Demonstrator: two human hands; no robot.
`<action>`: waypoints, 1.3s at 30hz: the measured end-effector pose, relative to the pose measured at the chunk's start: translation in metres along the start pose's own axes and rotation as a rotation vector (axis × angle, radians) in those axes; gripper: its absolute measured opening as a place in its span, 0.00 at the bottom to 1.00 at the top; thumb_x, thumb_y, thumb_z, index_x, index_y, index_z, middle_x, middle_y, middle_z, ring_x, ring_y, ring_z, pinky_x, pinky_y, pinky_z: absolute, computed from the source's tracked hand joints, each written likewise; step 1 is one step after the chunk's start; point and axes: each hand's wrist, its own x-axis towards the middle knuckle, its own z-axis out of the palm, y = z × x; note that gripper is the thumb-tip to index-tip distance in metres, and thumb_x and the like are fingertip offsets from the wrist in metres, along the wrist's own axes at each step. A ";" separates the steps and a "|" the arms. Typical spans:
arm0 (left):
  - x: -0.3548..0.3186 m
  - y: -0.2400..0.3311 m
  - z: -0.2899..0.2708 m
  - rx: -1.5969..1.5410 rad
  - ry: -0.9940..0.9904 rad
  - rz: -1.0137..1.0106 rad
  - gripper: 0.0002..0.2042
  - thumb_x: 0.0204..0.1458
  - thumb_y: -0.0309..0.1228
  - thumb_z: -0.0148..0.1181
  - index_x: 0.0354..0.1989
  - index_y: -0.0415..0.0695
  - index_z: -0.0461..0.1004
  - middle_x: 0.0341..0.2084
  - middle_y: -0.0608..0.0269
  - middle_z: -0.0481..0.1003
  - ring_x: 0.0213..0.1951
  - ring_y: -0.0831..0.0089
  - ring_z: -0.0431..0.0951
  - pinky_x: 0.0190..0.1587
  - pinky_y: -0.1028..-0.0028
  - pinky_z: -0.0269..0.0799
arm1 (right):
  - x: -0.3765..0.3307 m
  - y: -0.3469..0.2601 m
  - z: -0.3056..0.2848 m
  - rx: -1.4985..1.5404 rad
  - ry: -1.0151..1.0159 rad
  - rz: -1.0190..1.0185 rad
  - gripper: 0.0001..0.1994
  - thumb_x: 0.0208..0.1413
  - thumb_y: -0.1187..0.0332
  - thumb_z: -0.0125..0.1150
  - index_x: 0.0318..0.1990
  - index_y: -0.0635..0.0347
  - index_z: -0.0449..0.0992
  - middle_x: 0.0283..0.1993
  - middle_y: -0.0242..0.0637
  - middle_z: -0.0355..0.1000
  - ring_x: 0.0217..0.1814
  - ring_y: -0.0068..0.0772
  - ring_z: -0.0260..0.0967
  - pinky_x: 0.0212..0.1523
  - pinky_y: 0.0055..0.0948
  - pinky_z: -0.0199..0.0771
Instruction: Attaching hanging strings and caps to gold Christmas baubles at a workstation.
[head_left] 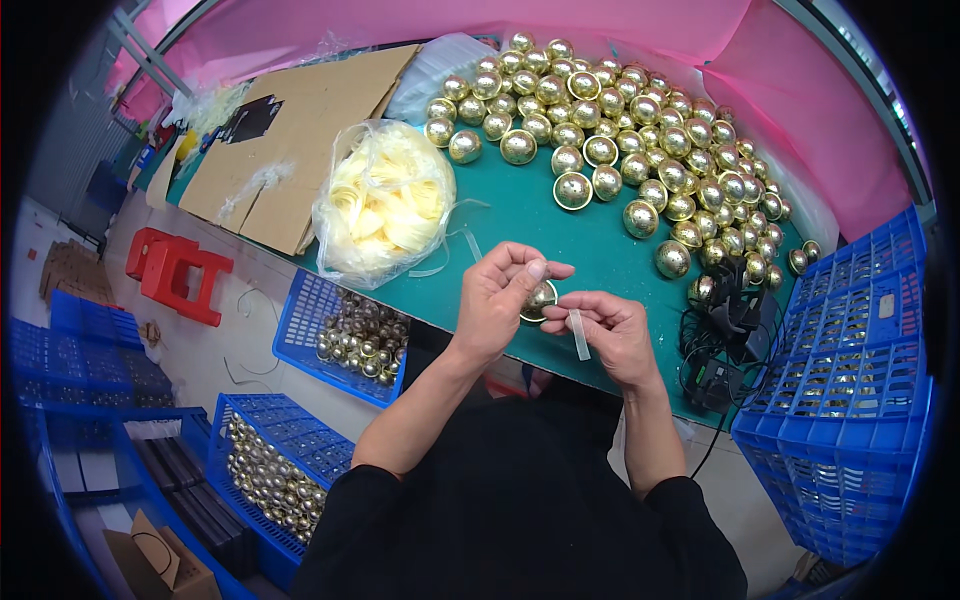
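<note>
Two hands are held close together above the near edge of the green table [520, 215]. A gold half-ball [540, 298] is pinched in the closed fingers of the left hand [500, 300], and a short pale strip [579, 334] is gripped between thumb and fingertips of the right hand [610, 335], just beside the shell. The shell is judged light, thin, stiff and slick, best taken by its rim; the strip looks soft and limp, best held near one end. Farther out, many more gold balls [640, 140] are heaped across the table, with a clear bag of pale strips [385, 200] to the left. Blue crates [850, 400] are stacked on the right, and blue baskets of gold pieces [345, 335] are set on the floor at the left.
</note>
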 end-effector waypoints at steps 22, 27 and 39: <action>-0.021 0.009 0.015 -0.041 0.006 -0.090 0.18 0.64 0.21 0.53 0.61 0.28 0.68 0.54 0.42 0.79 0.55 0.64 0.81 0.54 0.70 0.78 | 0.017 0.011 0.021 -0.202 0.107 -0.071 0.12 0.68 0.66 0.63 0.38 0.67 0.83 0.33 0.36 0.81 0.30 0.21 0.77 0.31 0.21 0.74; -0.020 0.004 0.005 -0.081 -0.028 -0.104 0.21 0.63 0.19 0.50 0.65 0.27 0.66 0.57 0.41 0.78 0.56 0.63 0.80 0.57 0.69 0.76 | 0.017 0.011 0.023 -0.164 0.123 -0.041 0.12 0.69 0.66 0.62 0.39 0.67 0.83 0.33 0.36 0.81 0.30 0.21 0.77 0.31 0.21 0.74; -0.018 0.008 0.004 -0.090 -0.061 -0.115 0.21 0.67 0.25 0.53 0.65 0.28 0.67 0.58 0.41 0.77 0.54 0.66 0.80 0.54 0.69 0.77 | 0.017 0.011 0.021 -0.167 0.082 -0.043 0.12 0.71 0.66 0.60 0.41 0.66 0.83 0.33 0.36 0.80 0.29 0.22 0.76 0.32 0.22 0.76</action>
